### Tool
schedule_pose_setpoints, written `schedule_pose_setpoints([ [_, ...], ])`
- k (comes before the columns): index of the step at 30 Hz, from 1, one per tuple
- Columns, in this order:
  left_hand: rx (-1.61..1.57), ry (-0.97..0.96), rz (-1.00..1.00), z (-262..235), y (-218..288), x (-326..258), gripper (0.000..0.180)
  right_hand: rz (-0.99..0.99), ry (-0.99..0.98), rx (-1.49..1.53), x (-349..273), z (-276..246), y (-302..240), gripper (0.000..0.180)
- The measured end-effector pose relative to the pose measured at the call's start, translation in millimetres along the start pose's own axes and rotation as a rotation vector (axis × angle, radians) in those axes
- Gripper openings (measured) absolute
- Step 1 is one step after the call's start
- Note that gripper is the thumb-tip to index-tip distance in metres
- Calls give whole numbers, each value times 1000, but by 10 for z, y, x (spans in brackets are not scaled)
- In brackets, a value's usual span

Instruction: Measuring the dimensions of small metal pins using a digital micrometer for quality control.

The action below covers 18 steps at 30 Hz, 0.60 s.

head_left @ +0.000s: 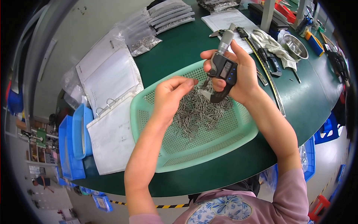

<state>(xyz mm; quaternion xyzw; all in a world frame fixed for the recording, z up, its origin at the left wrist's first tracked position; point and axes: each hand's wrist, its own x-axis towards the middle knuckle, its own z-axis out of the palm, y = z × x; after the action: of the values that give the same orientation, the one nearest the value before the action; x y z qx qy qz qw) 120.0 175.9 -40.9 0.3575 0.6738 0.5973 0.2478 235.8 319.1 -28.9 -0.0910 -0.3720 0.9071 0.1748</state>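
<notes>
A digital micrometer (226, 70) with a black frame and silver thimble is gripped in my right hand (246, 74), its thimble pointing up and away. Its measuring gap hangs low, over a pale green perforated plastic basket (186, 161). Inside the basket lies a loose heap of small metal pins (199, 114). My left hand (169, 98) hovers above the basket's left half, thumb and forefinger pinched together just left of the micrometer's jaws. Whatever sits between those fingertips is too small or hidden to make out.
An open ring binder (112, 93) lies left of the basket, near blue trays (82, 130). Bagged parts (169, 16) are stacked at the back. On the right are a caliper (271, 61), a steel bowl (295, 46), white gloves (274, 46) and a yellow tape measure (266, 71).
</notes>
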Motion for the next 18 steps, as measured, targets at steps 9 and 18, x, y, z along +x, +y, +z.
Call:
schedule_pose_setpoints([
  [9,-174,-174,-88,85,-9,-27,15,20,9,-9,-37,-3,-49,60],
  [18,-66,-195,21,52,10,-34,16,28,30,-3,-24,18,-34,60],
])
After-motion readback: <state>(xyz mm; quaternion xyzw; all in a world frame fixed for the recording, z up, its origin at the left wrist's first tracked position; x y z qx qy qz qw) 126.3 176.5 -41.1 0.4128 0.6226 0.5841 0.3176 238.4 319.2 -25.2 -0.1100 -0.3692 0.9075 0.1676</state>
